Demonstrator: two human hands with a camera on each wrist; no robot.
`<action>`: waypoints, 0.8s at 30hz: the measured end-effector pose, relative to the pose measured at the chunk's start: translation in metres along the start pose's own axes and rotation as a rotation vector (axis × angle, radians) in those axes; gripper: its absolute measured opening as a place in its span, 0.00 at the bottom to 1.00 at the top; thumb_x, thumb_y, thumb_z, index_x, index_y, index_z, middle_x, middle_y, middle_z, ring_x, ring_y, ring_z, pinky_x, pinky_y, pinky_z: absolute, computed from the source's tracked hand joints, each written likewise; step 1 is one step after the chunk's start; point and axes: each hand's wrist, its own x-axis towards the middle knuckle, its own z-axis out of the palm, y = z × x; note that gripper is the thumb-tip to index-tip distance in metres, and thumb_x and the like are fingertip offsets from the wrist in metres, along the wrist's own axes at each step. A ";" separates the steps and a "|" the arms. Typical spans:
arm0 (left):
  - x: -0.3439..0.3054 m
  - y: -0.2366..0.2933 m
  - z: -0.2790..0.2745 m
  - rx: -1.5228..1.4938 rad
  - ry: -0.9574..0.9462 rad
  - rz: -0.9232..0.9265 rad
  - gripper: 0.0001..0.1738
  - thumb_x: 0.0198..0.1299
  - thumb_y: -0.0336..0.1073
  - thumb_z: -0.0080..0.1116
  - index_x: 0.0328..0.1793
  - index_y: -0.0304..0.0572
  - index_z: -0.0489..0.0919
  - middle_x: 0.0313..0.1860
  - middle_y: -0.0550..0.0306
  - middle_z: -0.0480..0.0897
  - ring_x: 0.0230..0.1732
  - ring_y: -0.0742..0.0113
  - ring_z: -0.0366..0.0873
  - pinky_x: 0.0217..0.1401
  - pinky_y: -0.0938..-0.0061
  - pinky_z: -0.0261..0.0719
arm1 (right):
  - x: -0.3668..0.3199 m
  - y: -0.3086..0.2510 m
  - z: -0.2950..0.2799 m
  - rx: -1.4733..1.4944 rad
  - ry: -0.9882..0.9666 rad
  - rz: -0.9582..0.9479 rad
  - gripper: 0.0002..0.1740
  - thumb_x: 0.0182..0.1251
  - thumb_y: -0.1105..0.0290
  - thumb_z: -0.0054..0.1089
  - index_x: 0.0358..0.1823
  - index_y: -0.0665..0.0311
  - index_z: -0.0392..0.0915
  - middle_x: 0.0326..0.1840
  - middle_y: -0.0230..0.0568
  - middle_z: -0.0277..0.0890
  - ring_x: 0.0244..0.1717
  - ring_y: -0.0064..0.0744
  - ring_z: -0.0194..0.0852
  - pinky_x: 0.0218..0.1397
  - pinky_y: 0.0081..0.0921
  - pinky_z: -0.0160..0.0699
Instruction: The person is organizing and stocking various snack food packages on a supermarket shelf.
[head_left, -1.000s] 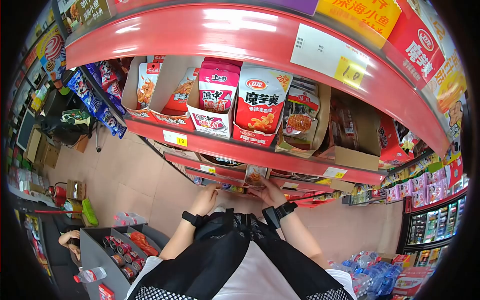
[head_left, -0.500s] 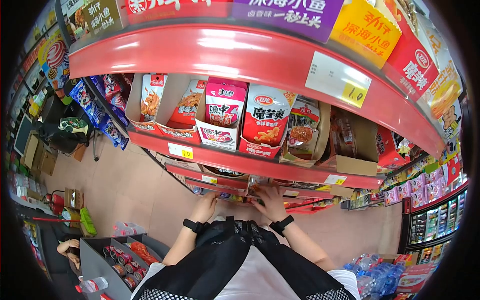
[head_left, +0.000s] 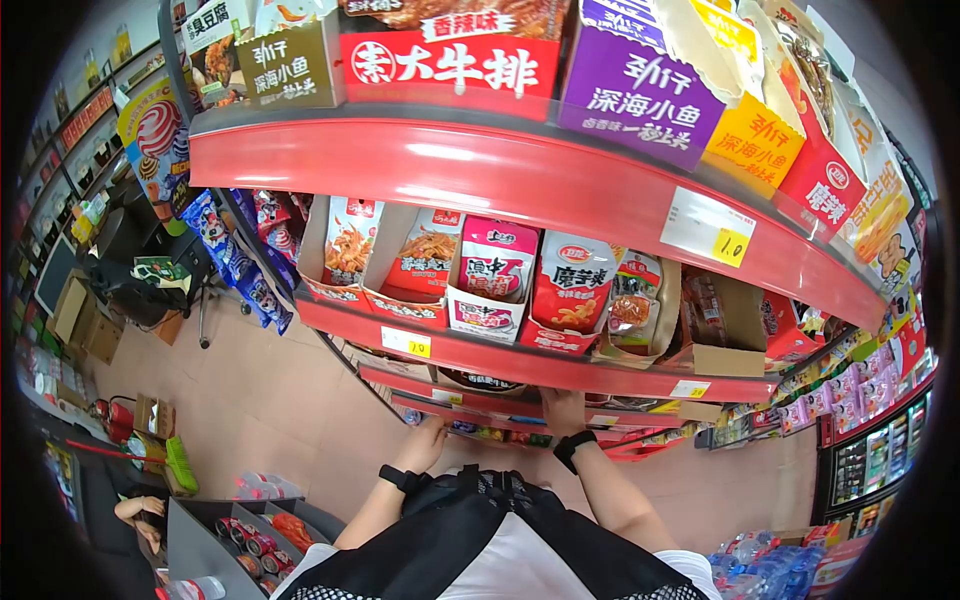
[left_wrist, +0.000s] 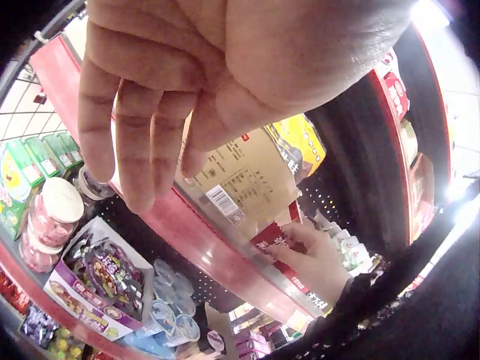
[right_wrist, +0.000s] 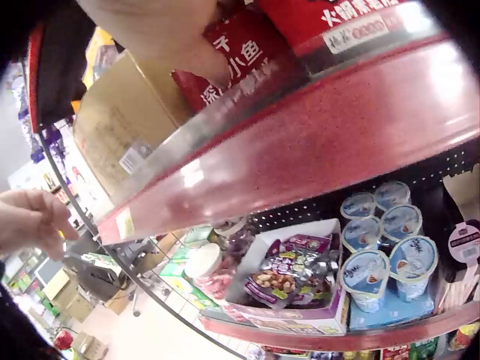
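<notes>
My right hand [head_left: 565, 408] reaches into a lower shelf, its fingers hidden under the red ledge in the head view. In the left wrist view the same hand [left_wrist: 321, 259] has bent fingers at a small red display box [left_wrist: 270, 238]. Seen from the right wrist, it dips behind the cut-out front of that red box [right_wrist: 247, 56]; whether it holds a packet there I cannot tell. A brown carton [right_wrist: 120, 120] stands just left of it. My left hand [head_left: 422, 446] hangs before the shelf, loose fingers pointing down in the left wrist view, holding nothing.
Above my hands juts a red shelf [head_left: 540, 365] with boxed snack packets. Below are a nut-packet box [right_wrist: 247, 281] and lidded cups [right_wrist: 367, 274]. Behind me on the left sits a grey bin with cans [head_left: 200, 550]; bottled water [head_left: 760, 560] is on the right.
The head view has tilted up, showing more of the top shelf. My right hand, which held a small snack packet before the lower shelf, has gone farther in; that packet is out of sight.
</notes>
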 end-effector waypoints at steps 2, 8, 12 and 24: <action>-0.001 -0.001 -0.005 -0.027 0.006 0.000 0.16 0.64 0.23 0.46 0.56 0.31 0.75 0.50 0.41 0.81 0.51 0.48 0.81 0.54 0.62 0.79 | -0.002 -0.005 -0.001 0.032 0.043 0.016 0.16 0.50 0.76 0.60 0.43 0.59 0.81 0.40 0.40 0.79 0.48 0.45 0.76 0.56 0.47 0.69; -0.006 0.009 -0.036 0.005 0.031 0.069 0.15 0.64 0.23 0.45 0.55 0.32 0.77 0.47 0.40 0.81 0.49 0.45 0.81 0.53 0.63 0.78 | -0.022 -0.018 -0.009 0.035 0.022 0.070 0.16 0.51 0.77 0.60 0.44 0.59 0.80 0.43 0.39 0.77 0.54 0.44 0.73 0.65 0.49 0.61; -0.013 0.080 -0.090 0.013 0.056 0.190 0.17 0.61 0.22 0.45 0.56 0.33 0.77 0.46 0.40 0.80 0.51 0.44 0.79 0.54 0.60 0.77 | -0.019 -0.038 -0.025 0.017 0.023 0.164 0.21 0.52 0.76 0.59 0.50 0.61 0.77 0.51 0.45 0.74 0.61 0.47 0.67 0.73 0.54 0.52; 0.039 0.207 -0.164 0.360 0.874 0.490 0.21 0.61 0.24 0.48 0.61 0.40 0.74 0.68 0.42 0.66 0.72 0.44 0.58 0.74 0.53 0.54 | -0.072 -0.039 -0.080 0.268 -0.099 0.297 0.15 0.59 0.75 0.56 0.49 0.63 0.76 0.41 0.50 0.75 0.46 0.54 0.72 0.51 0.47 0.70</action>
